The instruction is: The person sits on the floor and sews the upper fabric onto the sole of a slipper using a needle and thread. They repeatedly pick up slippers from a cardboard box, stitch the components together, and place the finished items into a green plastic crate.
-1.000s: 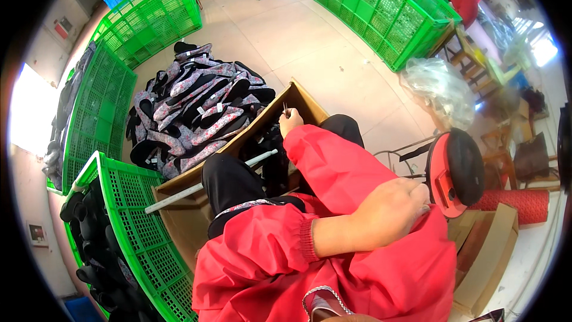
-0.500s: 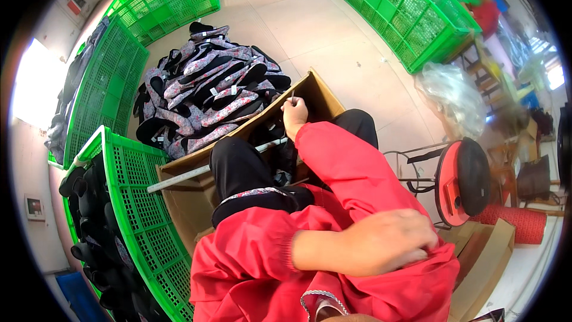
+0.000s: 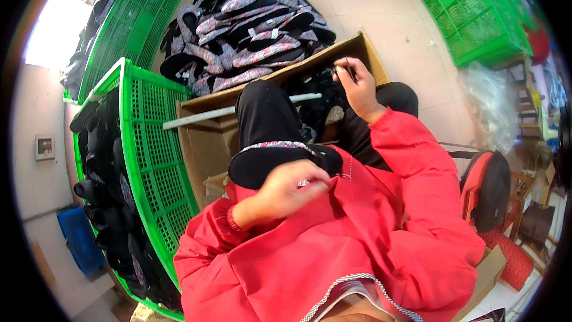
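A black shoe or slipper point(image 3: 259, 167) with a floral-trimmed edge lies across my lap. Over its right end is my left hand point(image 3: 283, 186), slightly blurred, fingers curled together. A small pale glint shows between thumb and fingers; what it is I cannot make out. My right hand point(image 3: 360, 88) is raised above the right side of an open cardboard box point(image 3: 193, 134) between my legs, pinching a thin dark tool point(image 3: 350, 70) whose kind is unclear. Inside the box sit dark pieces point(image 3: 316, 110), partly hidden by my knees. A pale bar point(image 3: 220, 117) crosses the box.
Beyond the box lies a heap of floral and black shoes point(image 3: 250, 36) on the floor. To the left, a green crate point(image 3: 158, 155) holds black shoes point(image 3: 104, 173); another green crate point(image 3: 134, 30) stands behind. At right are a green crate point(image 3: 471, 18), clear plastic point(image 3: 491, 104) and a round-seated stool point(image 3: 491, 191).
My left hand has come off my right sleeve and moved left, over the shoe on my lap. My right hand has lifted from the box's edge, its elbow now bent. The whole view has shifted.
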`<state>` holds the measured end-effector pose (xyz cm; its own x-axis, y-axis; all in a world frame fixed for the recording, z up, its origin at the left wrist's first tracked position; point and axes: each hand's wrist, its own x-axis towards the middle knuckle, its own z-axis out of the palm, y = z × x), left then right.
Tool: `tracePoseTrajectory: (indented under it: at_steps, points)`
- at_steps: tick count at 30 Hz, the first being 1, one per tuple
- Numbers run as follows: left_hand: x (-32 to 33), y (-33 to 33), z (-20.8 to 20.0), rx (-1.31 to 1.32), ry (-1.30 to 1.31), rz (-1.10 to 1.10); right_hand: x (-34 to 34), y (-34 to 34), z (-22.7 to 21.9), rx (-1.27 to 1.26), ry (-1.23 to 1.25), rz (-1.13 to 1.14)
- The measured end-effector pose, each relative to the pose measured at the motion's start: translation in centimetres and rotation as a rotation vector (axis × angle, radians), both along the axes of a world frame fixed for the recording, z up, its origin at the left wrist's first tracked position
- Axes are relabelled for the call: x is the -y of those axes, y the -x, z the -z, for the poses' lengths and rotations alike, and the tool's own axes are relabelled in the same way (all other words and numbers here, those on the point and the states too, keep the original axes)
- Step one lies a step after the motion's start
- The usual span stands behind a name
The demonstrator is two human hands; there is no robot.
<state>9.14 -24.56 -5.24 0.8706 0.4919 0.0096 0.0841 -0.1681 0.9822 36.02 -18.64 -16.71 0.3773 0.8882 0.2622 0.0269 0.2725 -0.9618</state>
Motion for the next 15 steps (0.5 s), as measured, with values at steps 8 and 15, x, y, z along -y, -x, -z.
tracePoseTrajectory:
  at_steps: [8, 15]
  points:
    - [-0.9, 9.3, 5.1, -0.202, -0.066, -0.986, 6.5, 1.5, -1.0, -0.161, 0.312, -0.539]
    - [0.5, 10.2, 6.0, 0.004, 0.619, -1.014, 7.4, 1.2, -0.3, -0.226, 0.516, -0.755]
